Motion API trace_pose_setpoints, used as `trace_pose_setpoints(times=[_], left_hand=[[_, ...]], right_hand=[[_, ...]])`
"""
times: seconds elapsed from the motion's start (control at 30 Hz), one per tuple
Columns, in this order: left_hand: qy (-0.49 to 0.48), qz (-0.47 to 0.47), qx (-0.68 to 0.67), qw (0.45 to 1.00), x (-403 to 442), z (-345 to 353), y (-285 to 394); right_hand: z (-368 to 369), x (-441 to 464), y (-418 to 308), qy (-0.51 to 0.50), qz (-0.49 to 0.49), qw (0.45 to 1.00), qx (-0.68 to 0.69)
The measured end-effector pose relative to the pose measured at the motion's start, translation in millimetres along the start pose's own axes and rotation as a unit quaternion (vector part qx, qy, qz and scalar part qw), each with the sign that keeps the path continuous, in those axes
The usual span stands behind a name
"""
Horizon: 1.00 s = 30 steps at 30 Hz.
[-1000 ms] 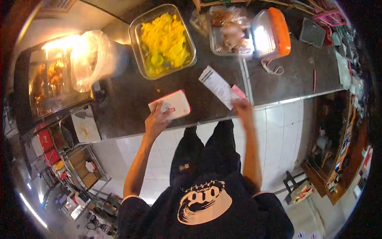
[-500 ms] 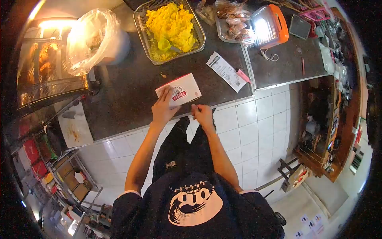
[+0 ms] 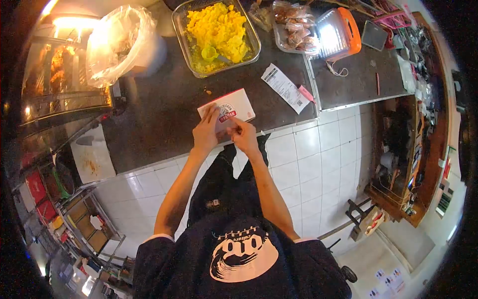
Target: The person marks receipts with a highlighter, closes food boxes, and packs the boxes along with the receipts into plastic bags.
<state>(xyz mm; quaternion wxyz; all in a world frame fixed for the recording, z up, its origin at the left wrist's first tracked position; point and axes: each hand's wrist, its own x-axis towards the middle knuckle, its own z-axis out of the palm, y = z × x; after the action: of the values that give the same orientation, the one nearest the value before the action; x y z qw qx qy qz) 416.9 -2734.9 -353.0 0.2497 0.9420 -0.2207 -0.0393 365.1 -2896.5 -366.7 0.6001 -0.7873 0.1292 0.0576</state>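
Note:
A closed white carton box (image 3: 242, 101) with a red edge and a printed logo lies flat on the dark counter, close to its front edge. On the left part of its top, my left hand (image 3: 205, 133) rests with the fingers stretched out. My right hand (image 3: 244, 137) is at the front side of the box, beside my left hand. Its fingers are curled and the index finger points toward the logo. Whatever the right fingers may hold is too small to make out.
Behind the box stands a clear tray (image 3: 196, 72) of yellow rice with a green scoop (image 3: 209, 53). A printed receipt (image 3: 284, 88) and a pink marker (image 3: 306, 93) lie to the right. Further back are an orange-lidded container (image 3: 352, 35) and a plastic-lined bucket (image 3: 149, 55).
My right hand has moved left and forward, from beside the box to its front side. My left hand still lies on top. The view has shifted slightly.

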Motion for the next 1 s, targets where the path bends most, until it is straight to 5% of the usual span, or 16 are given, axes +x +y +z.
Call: trace_pose_setpoints(times=[0.23,0.4,0.5,0.63,0.7,0.8,1.0], left_hand=[[0.011,-0.024,-0.037,0.999,-2.0,-2.5,2.5],[-0.004,-0.010,-0.004,1.000,-4.0,2.2,4.2],[-0.021,0.081,0.053,0.995,-13.2,1.7,-1.6],[-0.018,0.092,0.060,0.994,-15.0,7.1,-2.2],[0.002,0.103,0.048,0.993,-13.9,11.5,-2.9],[0.019,0.100,0.051,0.994,-11.4,14.7,-1.3],[-0.003,0.064,-0.021,0.998,-9.5,-3.6,2.4]], right_hand=[[-4.8,-2.1,-51.8,0.058,0.022,0.984,0.169],[16.7,7.2,-7.1,0.230,-0.015,0.971,-0.070],[20.7,8.8,-10.2,0.217,0.056,0.971,-0.089],[9.7,2.8,-10.9,0.201,0.050,0.977,-0.053],[1.0,-5.7,-17.5,0.171,0.158,0.970,0.065],[-10.9,-13.5,-15.9,0.156,0.170,0.967,0.104],[-21.3,-19.6,-41.0,0.088,0.049,0.972,0.212]])
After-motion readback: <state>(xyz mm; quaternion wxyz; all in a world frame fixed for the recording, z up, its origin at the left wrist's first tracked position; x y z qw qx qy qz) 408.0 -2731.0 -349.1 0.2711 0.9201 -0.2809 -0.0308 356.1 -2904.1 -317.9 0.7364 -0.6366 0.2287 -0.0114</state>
